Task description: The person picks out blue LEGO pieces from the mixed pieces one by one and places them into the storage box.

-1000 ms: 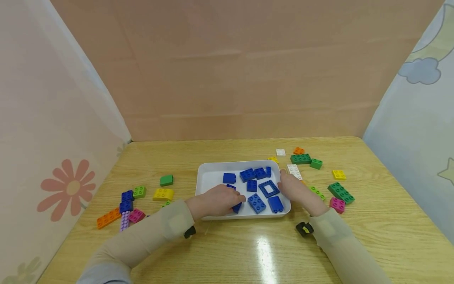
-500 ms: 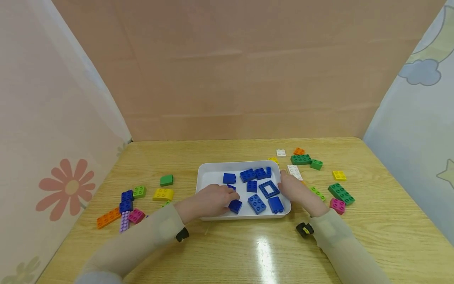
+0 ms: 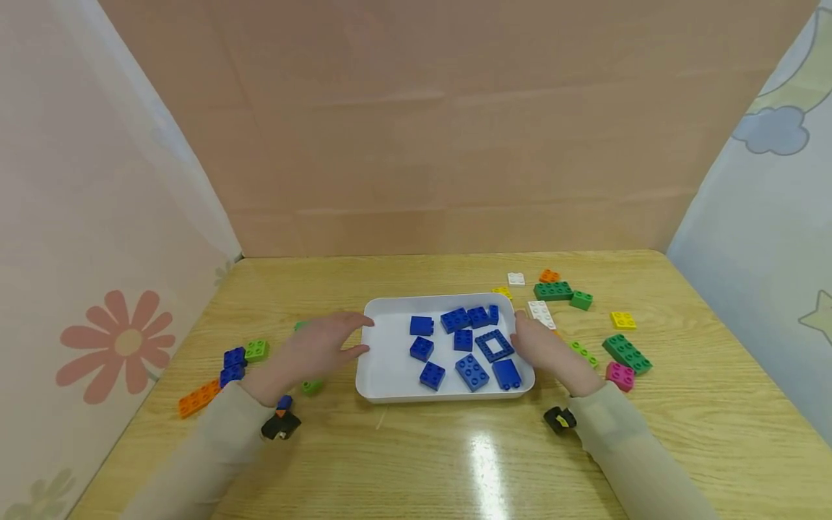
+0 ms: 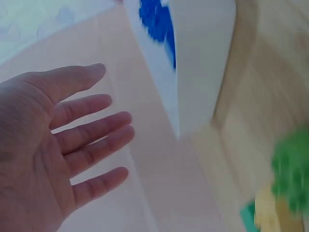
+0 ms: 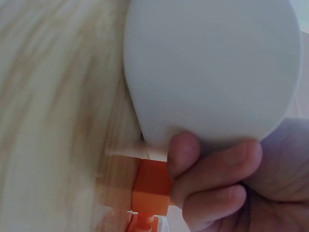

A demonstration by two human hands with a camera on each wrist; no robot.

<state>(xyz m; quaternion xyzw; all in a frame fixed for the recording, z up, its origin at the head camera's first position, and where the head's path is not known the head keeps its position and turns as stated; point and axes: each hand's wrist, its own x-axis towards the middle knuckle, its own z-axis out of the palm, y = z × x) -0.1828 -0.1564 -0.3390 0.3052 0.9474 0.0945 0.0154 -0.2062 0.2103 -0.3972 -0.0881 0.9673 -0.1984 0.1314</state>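
Observation:
A shallow white tray (image 3: pixel 390 396) stands on the wooden table with several blue building bricks (image 3: pixel 471 372) spread inside it. Among them lie a square blue frame piece (image 3: pixel 494 346) and two separate bricks on the left, one a small brick (image 3: pixel 432 375) near the front wall. My left hand (image 3: pixel 318 350) hovers at the tray's left end, fingers spread and holding nothing; the left wrist view shows its bare palm (image 4: pixel 53 150) apart from the tray wall (image 4: pixel 203 58). My right hand (image 3: pixel 541 347) grips the tray's right end, fingers curled against the outer wall (image 5: pixel 207 72); its thumb is hidden in the right wrist view.
Loose bricks lie left of the tray, including an orange one (image 3: pixel 199 399), blue ones (image 3: pixel 232 374) and a lime one (image 3: pixel 256 351). On the right are green (image 3: pixel 627 354), pink (image 3: pixel 620 375), white (image 3: pixel 541 315) and yellow (image 3: pixel 622 321) bricks. A paper backdrop (image 3: pixel 448 144) rises behind.
My left hand has let go of a blue brick at the tray's front left and drawn back leftward out of the tray, its fingers spreading. The right hand has stayed at the right end.

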